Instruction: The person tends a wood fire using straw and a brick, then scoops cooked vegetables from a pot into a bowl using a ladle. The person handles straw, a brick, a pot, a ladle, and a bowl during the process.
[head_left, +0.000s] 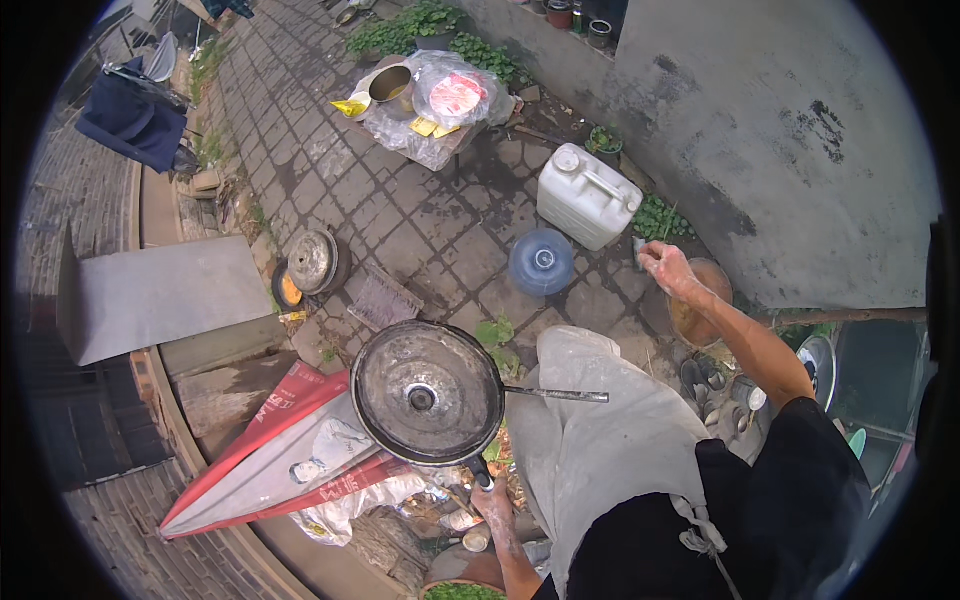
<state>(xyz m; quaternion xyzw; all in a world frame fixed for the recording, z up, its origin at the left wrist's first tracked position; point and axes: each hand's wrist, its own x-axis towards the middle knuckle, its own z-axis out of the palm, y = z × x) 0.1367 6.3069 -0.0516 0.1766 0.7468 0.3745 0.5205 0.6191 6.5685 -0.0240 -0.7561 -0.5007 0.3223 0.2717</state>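
My left hand (495, 504) is closed around the short black handle of a round, blackened pan (492, 442) with a worn metal lid (397, 367) on it. A thin metal rod (562, 394) juts from beside the pan across the front of my grey apron (615, 405). My right hand (669, 271), whitish with powder or dough, is raised away from the pan with its fingers drawn together. A small greyish thing (639, 253) shows at its fingertips; whether it is held or lies behind them, I cannot tell. What the lid covers is hidden.
A blue water bottle (541, 262) and white jerrycan (589, 196) stand on the paving. Beyond is a low table (431, 154) with a metal pot (390, 84). A lidded pot (313, 261), a red-and-white folded umbrella (277, 457) and a metal sheet (172, 289) lie left; a grey wall (780, 150) is right.
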